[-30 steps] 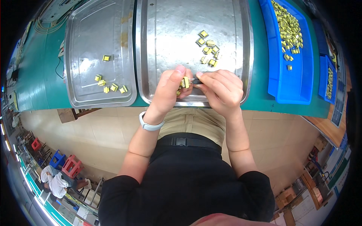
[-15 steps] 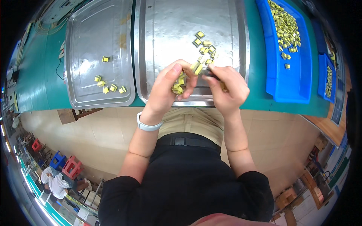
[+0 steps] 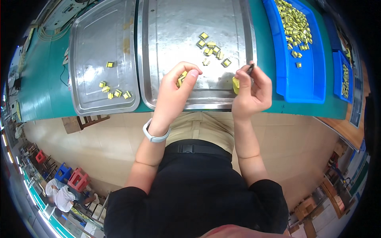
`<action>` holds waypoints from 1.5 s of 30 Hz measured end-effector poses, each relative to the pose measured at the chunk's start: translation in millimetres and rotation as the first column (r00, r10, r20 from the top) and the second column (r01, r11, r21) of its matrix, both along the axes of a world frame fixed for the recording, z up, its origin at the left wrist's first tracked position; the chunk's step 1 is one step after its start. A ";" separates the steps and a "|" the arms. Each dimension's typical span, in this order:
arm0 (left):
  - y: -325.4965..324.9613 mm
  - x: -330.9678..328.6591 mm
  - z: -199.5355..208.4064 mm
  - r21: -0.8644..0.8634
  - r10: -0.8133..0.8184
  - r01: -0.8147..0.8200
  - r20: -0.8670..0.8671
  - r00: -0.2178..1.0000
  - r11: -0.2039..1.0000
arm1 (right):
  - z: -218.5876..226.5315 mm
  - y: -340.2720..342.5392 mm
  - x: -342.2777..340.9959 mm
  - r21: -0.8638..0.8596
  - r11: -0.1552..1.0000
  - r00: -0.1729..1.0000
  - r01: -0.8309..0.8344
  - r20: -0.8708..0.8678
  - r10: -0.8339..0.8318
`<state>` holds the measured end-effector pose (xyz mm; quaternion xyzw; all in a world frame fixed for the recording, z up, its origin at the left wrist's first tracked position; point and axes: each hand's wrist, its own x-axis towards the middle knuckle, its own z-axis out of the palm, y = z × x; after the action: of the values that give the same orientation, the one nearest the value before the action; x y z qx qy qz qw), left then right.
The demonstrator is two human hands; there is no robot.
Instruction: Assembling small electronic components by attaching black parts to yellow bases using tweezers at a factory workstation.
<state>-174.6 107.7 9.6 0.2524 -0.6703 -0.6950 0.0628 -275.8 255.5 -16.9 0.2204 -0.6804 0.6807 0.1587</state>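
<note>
My left hand (image 3: 176, 89) is curled over the near part of the larger metal tray (image 3: 174, 47). Small transformers wrapped in yellow tape (image 3: 181, 78) show between its thumb and fingers. At the tray's right rim, my right hand (image 3: 253, 89) pinches a small dark piece (image 3: 250, 69) between thumb and fingers; its exact kind is hard to make out. A bright yellow object (image 3: 236, 85) shows beside that hand's thumb, partly hidden, and I cannot tell whether it is held. Several loose yellow-and-black transformers (image 3: 209, 51) lie in the tray beyond my hands.
On the left, a second metal tray (image 3: 89, 47) carries several transformers (image 3: 118, 93). A blue bin (image 3: 303, 89) at the right holds a heap of them (image 3: 295, 29), and a smaller blue bin (image 3: 338, 85) stands beyond it. Another person (image 3: 63, 196) sits far off at lower left.
My hands have drawn apart, the right one moving right to the tray's rim with the dark piece. The yellow transformer between my hands is no longer there. My left hand has closed more.
</note>
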 end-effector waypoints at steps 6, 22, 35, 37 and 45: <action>3.0 7.6 14.9 -0.628 0.041 0.032 0.101 0.994 0.778 | -6.1 6.0 -2.8 0.016 1.000 0.999 -0.007 0.037 0.007; -4.5 5.5 3.0 0.327 0.045 0.002 -0.136 0.990 0.945 | 15.1 -11.0 -10.2 0.374 0.842 0.887 -0.389 -0.095 0.452; -12.4 6.5 -16.4 0.483 0.047 0.109 -0.299 0.953 0.869 | 16.1 -15.4 -10.1 0.459 0.806 0.873 -0.373 -0.121 0.473; -12.4 7.0 -15.9 0.511 0.058 0.113 -0.306 0.950 0.852 | 16.3 -15.6 -10.1 0.469 0.802 0.873 -0.370 -0.119 0.473; -16.2 10.7 -22.3 0.476 -0.007 0.187 -0.354 0.935 0.859 | 12.7 -16.2 -11.1 0.465 0.801 0.857 -0.376 -0.155 0.492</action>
<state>-163.9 91.5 -12.7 0.1015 -0.4570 -0.8806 0.0738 -286.9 239.3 -4.2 0.4902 -0.7127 0.5003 0.0367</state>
